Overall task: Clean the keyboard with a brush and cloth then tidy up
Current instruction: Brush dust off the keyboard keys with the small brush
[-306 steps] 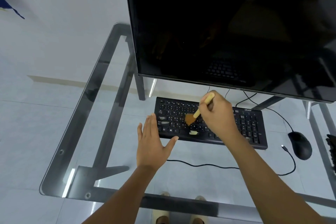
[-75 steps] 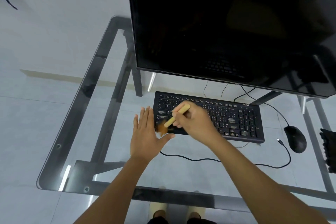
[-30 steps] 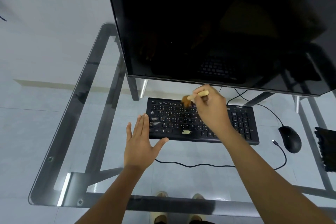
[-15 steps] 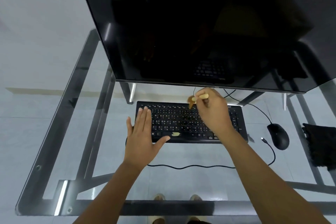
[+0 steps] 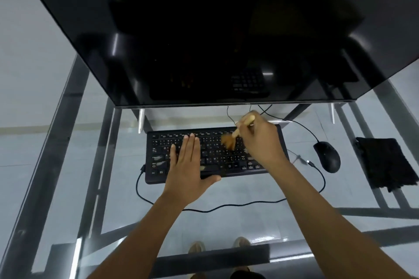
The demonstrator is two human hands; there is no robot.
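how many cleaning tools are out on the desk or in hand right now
2: a brush held in the right hand over the keyboard, and a black cloth lying beside the mouse.

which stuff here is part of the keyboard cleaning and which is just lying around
Part of the job:
- black keyboard, left hand flat on it
- wooden-handled brush with brown bristles, in the right hand's grip
- black cloth, folded at the right, untouched

Just lying about:
- black mouse
- large dark monitor
- loose black cable
- glass desk
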